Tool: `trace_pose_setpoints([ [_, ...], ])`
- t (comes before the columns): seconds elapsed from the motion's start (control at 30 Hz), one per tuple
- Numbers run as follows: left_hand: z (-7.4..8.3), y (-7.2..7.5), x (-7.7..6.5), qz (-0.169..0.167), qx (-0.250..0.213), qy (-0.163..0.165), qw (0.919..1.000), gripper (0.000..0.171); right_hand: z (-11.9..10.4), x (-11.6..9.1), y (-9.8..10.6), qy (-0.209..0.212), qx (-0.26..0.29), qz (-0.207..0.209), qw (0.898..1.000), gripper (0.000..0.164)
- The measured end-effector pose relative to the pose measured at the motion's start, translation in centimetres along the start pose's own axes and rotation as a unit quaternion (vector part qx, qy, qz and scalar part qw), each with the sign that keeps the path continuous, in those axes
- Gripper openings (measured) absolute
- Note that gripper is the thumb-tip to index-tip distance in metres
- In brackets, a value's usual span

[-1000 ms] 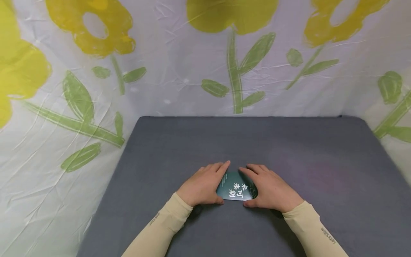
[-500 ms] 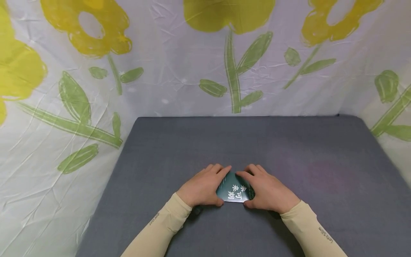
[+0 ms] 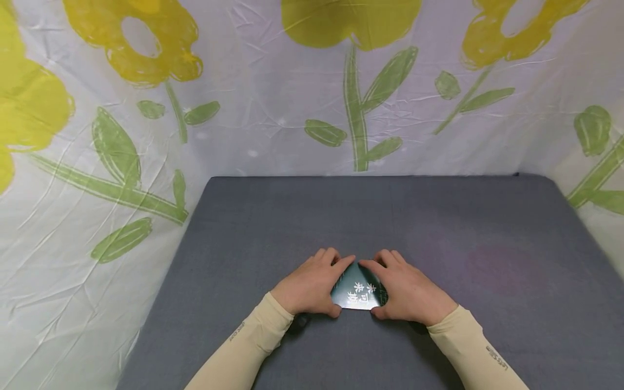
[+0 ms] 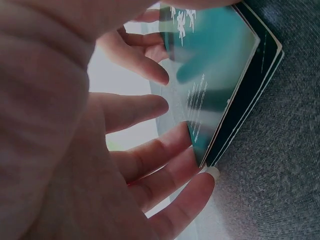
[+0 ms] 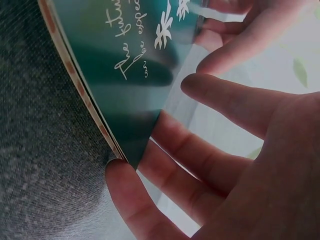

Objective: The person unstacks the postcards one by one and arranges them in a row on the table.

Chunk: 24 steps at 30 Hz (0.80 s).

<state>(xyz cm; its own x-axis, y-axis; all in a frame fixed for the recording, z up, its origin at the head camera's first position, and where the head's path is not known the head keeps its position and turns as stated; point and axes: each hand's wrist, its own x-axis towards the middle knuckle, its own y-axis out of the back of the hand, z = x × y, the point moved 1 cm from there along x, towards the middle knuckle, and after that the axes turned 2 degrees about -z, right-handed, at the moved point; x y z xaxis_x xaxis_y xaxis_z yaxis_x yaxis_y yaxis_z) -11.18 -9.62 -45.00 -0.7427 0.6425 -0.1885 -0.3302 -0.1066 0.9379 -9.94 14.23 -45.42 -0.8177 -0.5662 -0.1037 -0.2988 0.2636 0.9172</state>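
A small stack of thin dark green notebooks (image 3: 358, 283), with white characters and lettering on the glossy top cover, is held low over the grey table. My left hand (image 3: 312, 287) grips its left side, fingers at the far edge and thumb at the near edge. On the opposite side my right hand (image 3: 408, 287) holds the stack the same way. In the left wrist view the top notebook (image 4: 215, 95) sits slightly turned over a lower one (image 4: 250, 100). Along the edge in the right wrist view, the layers (image 5: 85, 95) lie nearly flush. Both index fingers are raised off the cover.
The grey cloth-covered table (image 3: 292, 216) spreads out around the hands. Behind and beside it hangs a white curtain (image 3: 244, 108) printed with yellow flowers and green leaves. Pale sleeves cover both forearms.
Both hands and the notebooks have come slightly nearer to me. The index fingers have drawn closer together above the cover, and the glare on it has grown.
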Motion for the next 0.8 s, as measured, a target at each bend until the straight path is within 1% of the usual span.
trace_pose_setpoints([
  [0.23,0.02,0.08,-0.03,-0.009,-0.011,0.005,0.9999,0.108,0.0,0.03,0.03,0.005,-0.001,0.005,1.0,0.094],
  [0.43,0.16,0.09,-0.12,-0.008,-0.016,0.005,0.9998,0.11,-0.04,-0.01,0.04,0.004,0.0,0.002,1.0,0.094],
  [0.8,0.15,0.07,-0.12,-0.009,-0.017,0.008,0.9998,0.109,-0.1,-0.02,0.08,0.003,0.005,0.003,1.0,0.095],
])
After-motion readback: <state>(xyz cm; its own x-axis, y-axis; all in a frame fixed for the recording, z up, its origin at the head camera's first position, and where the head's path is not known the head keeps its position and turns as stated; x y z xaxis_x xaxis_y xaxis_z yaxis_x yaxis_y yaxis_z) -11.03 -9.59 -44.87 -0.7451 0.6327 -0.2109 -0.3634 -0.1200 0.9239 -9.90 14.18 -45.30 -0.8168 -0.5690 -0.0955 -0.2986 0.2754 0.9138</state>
